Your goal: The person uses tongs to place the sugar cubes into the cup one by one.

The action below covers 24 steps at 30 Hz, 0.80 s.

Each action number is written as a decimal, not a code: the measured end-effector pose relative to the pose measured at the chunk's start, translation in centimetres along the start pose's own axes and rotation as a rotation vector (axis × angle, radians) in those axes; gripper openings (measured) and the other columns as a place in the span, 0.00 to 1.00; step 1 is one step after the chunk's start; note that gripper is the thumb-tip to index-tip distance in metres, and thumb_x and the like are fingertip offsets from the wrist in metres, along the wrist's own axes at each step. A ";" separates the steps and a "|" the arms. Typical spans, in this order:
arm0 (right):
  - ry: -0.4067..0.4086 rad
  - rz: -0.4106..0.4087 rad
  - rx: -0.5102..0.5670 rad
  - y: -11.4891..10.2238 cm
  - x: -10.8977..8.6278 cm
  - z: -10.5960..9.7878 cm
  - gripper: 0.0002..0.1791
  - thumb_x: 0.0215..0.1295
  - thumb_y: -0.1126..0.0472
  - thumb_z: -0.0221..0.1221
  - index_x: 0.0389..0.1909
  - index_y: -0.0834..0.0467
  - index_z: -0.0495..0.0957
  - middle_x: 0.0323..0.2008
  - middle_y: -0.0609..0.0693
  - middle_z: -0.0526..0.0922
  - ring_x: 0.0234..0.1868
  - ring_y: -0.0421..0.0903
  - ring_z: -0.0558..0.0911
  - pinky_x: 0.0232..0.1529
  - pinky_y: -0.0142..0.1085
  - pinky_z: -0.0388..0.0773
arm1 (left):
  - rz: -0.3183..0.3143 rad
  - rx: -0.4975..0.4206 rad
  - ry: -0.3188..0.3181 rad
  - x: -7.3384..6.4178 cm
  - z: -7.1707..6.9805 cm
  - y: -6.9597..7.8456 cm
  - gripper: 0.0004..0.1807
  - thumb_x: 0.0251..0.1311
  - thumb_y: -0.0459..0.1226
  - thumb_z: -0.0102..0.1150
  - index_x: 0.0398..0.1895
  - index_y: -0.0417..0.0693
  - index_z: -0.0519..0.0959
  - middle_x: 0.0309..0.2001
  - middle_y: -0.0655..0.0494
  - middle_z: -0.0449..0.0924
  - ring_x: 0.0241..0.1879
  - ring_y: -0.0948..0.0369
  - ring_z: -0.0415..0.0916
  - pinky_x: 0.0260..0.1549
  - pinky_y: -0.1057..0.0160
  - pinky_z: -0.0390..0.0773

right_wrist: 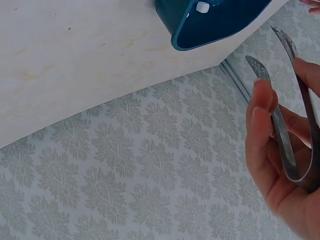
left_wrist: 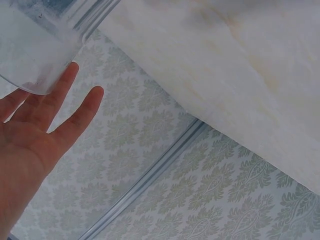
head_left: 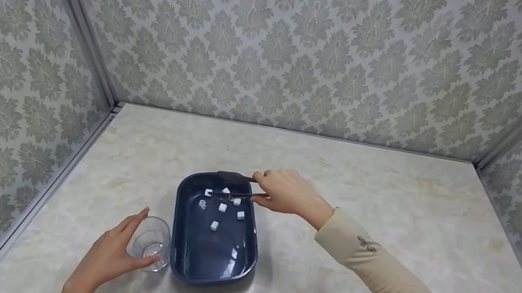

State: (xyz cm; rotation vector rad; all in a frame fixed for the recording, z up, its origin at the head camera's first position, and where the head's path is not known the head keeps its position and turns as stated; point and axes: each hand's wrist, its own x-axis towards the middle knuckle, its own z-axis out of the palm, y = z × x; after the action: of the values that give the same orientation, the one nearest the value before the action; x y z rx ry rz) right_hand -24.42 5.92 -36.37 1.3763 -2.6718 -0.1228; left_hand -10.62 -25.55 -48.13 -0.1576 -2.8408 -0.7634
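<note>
With my right hand (head_left: 288,191) I grip a pair of metal tongs (right_wrist: 285,150) over the far end of a dark blue rectangular dish (head_left: 206,260). The two perforated ends of the tongs stand apart, with nothing between them in the right wrist view. One end reaches close to a white cube (head_left: 208,192) near the dish's left wall. Several more white cubes lie scattered in the far half. On the dish's left side is a clear cup (head_left: 152,240), held between the thumb and spread fingers of my left hand (head_left: 110,254); no cubes show inside it.
A pale marbled tabletop (head_left: 366,186) carries the dish and cup. Patterned wall panels (head_left: 279,42) enclose it at the back and both sides, with metal corner posts (head_left: 75,12) between them. The cup stands right beside the dish's left rim.
</note>
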 end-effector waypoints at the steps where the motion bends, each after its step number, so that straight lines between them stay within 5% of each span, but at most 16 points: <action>1: -0.002 0.001 0.003 -0.1 0.2 0.0 0.19 0.59 0.47 0.54 0.41 0.59 0.75 0.26 0.51 0.80 0.21 0.45 0.77 0.20 0.35 0.73 | -0.004 0.001 -0.004 0.0 0.0 0.0 0.52 0.34 0.55 0.69 0.66 0.49 0.57 0.57 0.47 0.69 0.44 0.43 0.76 0.43 0.45 0.73; 24: -0.030 -0.009 -0.028 -1.3 2.3 1.8 0.17 0.58 0.45 0.55 0.27 0.56 0.73 0.20 0.49 0.75 0.17 0.42 0.70 0.16 0.32 0.56 | 0.015 -0.005 0.018 -0.1 0.0 -0.2 0.52 0.34 0.55 0.69 0.65 0.48 0.58 0.57 0.48 0.69 0.44 0.44 0.76 0.43 0.46 0.73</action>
State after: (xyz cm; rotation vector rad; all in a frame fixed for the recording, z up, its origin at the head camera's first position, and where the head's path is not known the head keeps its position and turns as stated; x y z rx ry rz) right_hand -24.96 3.30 -38.12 1.3895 -2.6776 -0.1820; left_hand -10.57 -25.70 -48.20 -0.1716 -2.8178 -0.7645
